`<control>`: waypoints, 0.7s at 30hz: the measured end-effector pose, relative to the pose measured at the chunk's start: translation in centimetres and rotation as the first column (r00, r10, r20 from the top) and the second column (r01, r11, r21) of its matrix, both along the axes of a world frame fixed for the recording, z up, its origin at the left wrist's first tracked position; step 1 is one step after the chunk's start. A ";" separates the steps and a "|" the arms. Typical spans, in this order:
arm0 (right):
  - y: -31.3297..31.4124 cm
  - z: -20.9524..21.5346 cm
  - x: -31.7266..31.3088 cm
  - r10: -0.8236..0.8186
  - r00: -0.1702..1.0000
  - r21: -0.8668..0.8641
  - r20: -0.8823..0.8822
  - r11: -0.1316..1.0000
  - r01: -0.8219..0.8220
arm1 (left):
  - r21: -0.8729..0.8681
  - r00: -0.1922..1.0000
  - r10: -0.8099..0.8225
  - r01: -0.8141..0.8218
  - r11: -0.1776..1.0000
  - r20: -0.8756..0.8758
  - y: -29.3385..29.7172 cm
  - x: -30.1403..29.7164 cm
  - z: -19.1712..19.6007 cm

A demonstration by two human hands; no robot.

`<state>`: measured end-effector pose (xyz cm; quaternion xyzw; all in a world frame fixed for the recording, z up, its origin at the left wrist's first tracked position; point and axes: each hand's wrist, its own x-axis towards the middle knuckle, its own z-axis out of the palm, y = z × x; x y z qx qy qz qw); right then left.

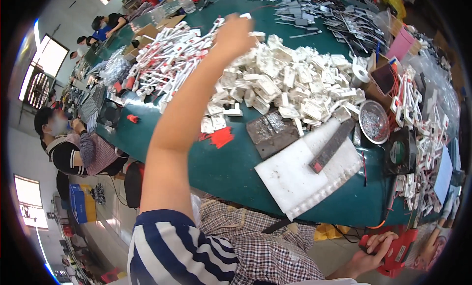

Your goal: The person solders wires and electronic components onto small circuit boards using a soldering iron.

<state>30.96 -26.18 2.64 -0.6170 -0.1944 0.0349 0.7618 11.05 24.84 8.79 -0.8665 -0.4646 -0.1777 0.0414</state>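
White casings (290, 81) (many) beside left hand (236, 37)

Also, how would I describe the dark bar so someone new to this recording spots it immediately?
On the green table, find the large heap of off-white pieces, then the white slab on its near side. The long dark bar lies slantwise on that slab. Its near end bears a small reddish patch, and it is slimmer than the squat dark block beside the slab.
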 end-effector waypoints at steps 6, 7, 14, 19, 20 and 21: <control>1.2 0.5 -1.1 0.152 0.982 0.057 -0.110 0.988 -0.147 | -0.173 0.831 0.523 -0.553 0.815 -0.191 7.4 -22.0 -2.9; 0.9 0.2 -1.3 0.173 0.975 0.040 -0.137 0.985 -0.169 | -0.305 0.867 0.469 -0.498 0.812 -0.169 7.9 -23.5 -2.7; 5.4 0.8 -0.8 0.348 0.712 0.366 -0.610 0.921 -0.137 | -0.336 0.889 0.377 -0.283 0.898 0.259 11.0 -35.4 -6.6; 5.1 -0.9 0.6 0.427 0.507 0.485 -0.748 0.874 -0.022 | -0.463 0.869 0.362 -0.182 0.867 0.337 10.9 -32.0 -6.8; 5.4 -1.4 0.8 0.429 0.507 0.486 -0.747 0.873 -0.022 | -0.461 0.869 0.361 -0.182 0.868 0.338 10.6 -32.1 -6.6; 5.7 -1.8 0.9 0.415 0.502 0.482 -0.759 0.876 0.005 | -0.459 0.869 0.332 -0.141 0.877 0.368 10.4 -32.1 -6.4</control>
